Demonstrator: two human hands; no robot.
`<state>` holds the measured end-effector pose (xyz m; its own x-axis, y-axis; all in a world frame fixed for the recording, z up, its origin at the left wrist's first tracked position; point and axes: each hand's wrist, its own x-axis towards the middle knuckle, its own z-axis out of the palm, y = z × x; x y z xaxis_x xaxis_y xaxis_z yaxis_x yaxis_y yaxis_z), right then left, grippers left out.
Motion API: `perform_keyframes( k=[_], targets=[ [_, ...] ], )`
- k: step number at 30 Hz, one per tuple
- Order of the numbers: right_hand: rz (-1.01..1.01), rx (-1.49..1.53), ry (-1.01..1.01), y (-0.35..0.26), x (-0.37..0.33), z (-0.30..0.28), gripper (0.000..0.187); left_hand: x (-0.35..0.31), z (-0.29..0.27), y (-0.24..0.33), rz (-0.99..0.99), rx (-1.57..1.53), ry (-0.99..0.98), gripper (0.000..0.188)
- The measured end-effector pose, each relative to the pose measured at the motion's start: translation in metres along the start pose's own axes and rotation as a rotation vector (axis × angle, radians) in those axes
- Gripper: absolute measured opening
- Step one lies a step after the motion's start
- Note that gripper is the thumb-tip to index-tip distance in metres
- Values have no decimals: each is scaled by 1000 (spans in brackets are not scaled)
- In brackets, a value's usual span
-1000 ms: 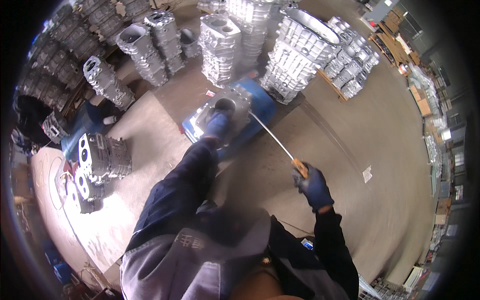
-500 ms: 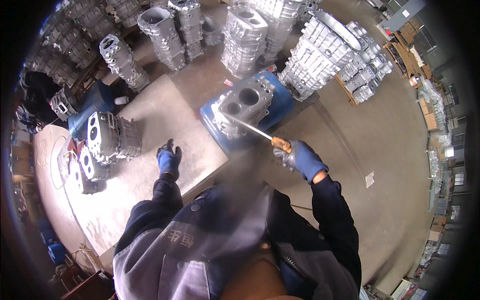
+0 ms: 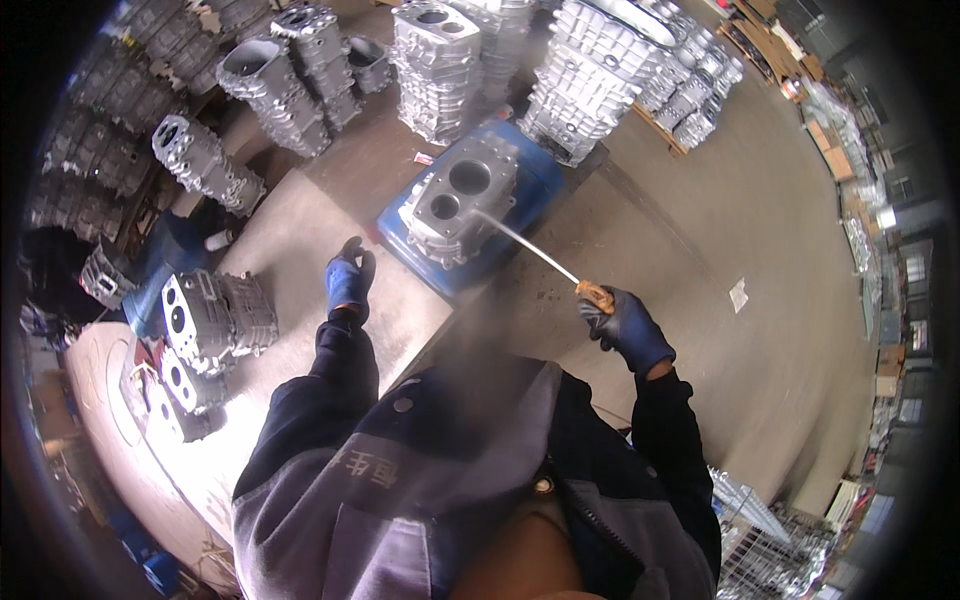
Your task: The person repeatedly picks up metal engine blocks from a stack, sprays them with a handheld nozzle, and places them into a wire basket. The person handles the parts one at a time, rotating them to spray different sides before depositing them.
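My right hand (image 3: 632, 328), in a blue and grey work glove, is closed round the wooden handle (image 3: 597, 296) of a tool with a long thin metal shaft (image 3: 538, 252). The shaft's far end lies over a grey metal gearbox housing (image 3: 448, 208), near its smaller hole; whether it touches cannot be made out. That housing rests on a blue plastic drum (image 3: 545, 180), its face with two large round holes turned up. My left hand (image 3: 349, 282), gloved too, hovers left of the drum over the pale bench top. Its fingers are apart and lightly bent, with nothing in them.
More gearbox housings (image 3: 215, 315) stand on the pale bench top (image 3: 290, 230) at the left. Tall housings (image 3: 437, 75) line the far side, one large ribbed one (image 3: 590, 80) close behind the drum. A paper scrap (image 3: 738, 296) lies on the floor at right.
The tool's tip has shifted rightward across the housing, and my right hand has drawn back to the right. My left hand has come up toward the drum. The whole view has turned slightly.
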<state>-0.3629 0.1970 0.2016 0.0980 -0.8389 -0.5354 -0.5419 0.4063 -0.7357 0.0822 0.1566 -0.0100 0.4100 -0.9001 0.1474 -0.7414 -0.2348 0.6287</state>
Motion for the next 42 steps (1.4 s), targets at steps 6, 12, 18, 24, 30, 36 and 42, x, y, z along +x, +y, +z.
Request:
perform_keyframes(
  k=[6, 12, 18, 24, 30, 36, 42],
  targets=[
    [-49, -37, 135, 5, 2, 2, 27, 28, 10, 54, 9, -113, -84, 39],
    [-139, -360, 465, 43, 33, 33, 37, 54, 19, 122, 315, -28, -30, 42],
    [-330, 159, 246, 128, 12, 75, 28, 81, 44, 180, 481, -51, -203, 38],
    [-506, -53, 203, 154, 19, 109, 45, 106, 87, 220, 521, 418, -632, 51],
    [-329, 74, 199, 159, 17, 122, 47, 103, 106, 228, 689, 572, -770, 55],
    [18, 425, 313, 170, 19, 98, 44, 117, 110, 173, 779, 540, -830, 53],
    [-181, 334, 197, 184, 15, 101, 38, 123, 79, 154, 1078, 699, -828, 59]
  ],
)
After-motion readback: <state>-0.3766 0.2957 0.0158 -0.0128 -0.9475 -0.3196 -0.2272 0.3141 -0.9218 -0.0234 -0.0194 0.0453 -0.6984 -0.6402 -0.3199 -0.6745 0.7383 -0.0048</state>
